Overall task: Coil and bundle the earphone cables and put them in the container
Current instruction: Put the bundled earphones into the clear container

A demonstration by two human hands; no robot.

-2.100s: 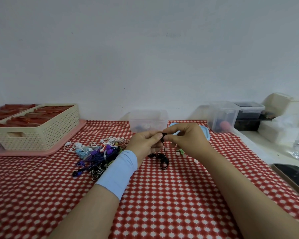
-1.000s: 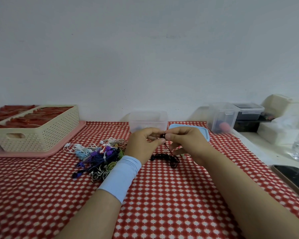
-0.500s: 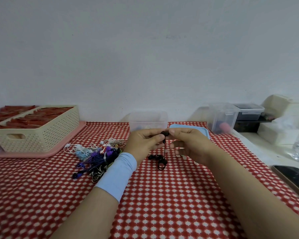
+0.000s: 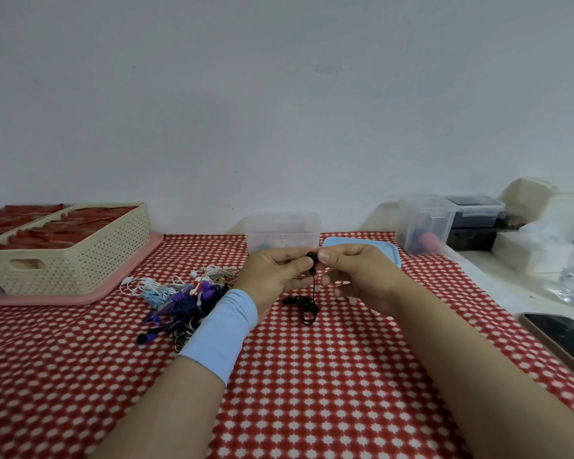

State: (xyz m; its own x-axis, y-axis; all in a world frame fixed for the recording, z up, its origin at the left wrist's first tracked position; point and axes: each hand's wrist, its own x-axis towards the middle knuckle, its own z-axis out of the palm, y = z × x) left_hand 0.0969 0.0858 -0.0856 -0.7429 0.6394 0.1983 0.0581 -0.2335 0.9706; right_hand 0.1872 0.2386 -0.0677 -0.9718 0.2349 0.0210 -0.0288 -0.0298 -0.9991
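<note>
Seen from the head camera, both hands were raised together just above the red-and-white patterned tablecloth (image 4: pixel 312 376), near the middle of the table. The left hand (image 4: pixel 272 273) and the right hand (image 4: pixel 355 276) met at their fingertips, each pinching the top of a black earphone cable (image 4: pixel 307 308) between thumb and forefinger. From that pinch a single strand hung straight down, and its lower end lay in a loose tangle on the cloth between the two wrists. A light blue wristband (image 4: pixel 222 329) covered the left wrist.

Just behind the hands stood a clear plastic container (image 4: pixel 282 226), open at the top, with some small things dimly visible inside. Its blue lid (image 4: pixel 345 241) lay flat beside it, partly hidden by the right hand. To the left of the left forearm sat a pile of uncoiled earphones (image 4: pixel 186 293) in white, pale blue, purple and dark colours.

Further left, a cream perforated basket (image 4: pixel 80 256) rested on a pink tray (image 4: pixel 80 298). At the right edge a dark phone (image 4: pixel 564 336) lay face up, and a clear lidded box (image 4: pixel 424 223) stood at the far right corner of the cloth.
</note>
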